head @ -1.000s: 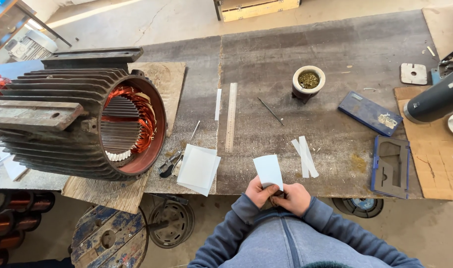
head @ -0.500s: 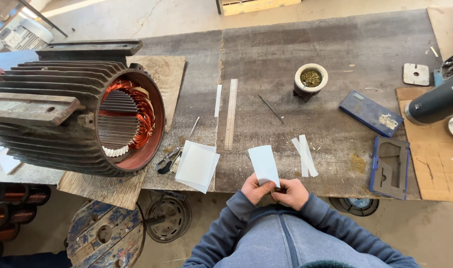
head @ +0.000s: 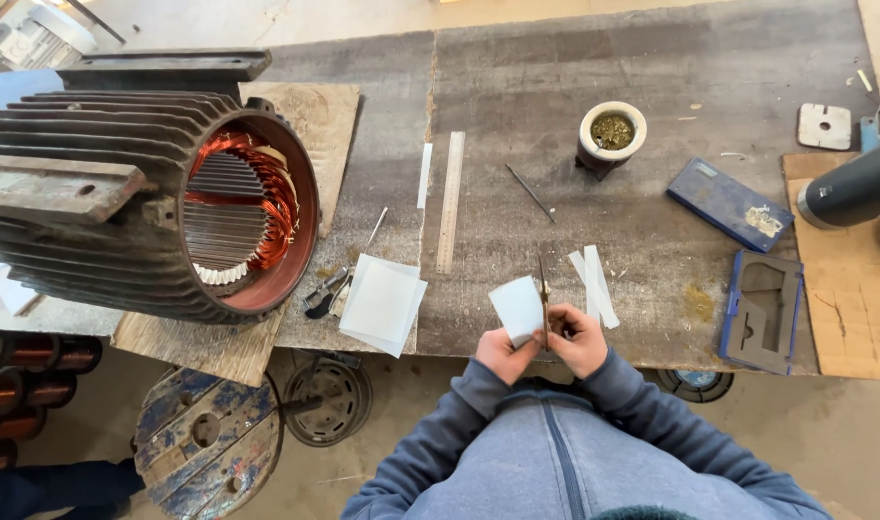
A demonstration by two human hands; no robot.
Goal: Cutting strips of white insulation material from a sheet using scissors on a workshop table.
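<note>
My left hand (head: 504, 354) grips the lower edge of a small white sheet of paper (head: 517, 306), held up over the near edge of the workbench (head: 652, 58). My right hand (head: 581, 339) holds a pair of scissors (head: 543, 299) upright, its blades along the sheet's right edge. Both hands touch at the front of the bench. Two narrow white strips (head: 594, 284) lie on the bench just right of the scissors. A stack of white sheets (head: 382, 303) rests to the left.
A big finned motor housing with copper windings (head: 151, 207) lies on a board at left. A steel ruler (head: 449, 200), a thin rod (head: 530, 193), a cup of herbs (head: 611, 137), blue case halves (head: 731, 204) (head: 762, 310) and pliers (head: 324, 294) lie on the bench. Cable reels (head: 209, 443) stand below.
The scissors have come up beside the white sheet, which earlier both hands held alone. The view has shifted slightly; the hands remain at the bench's near edge.
</note>
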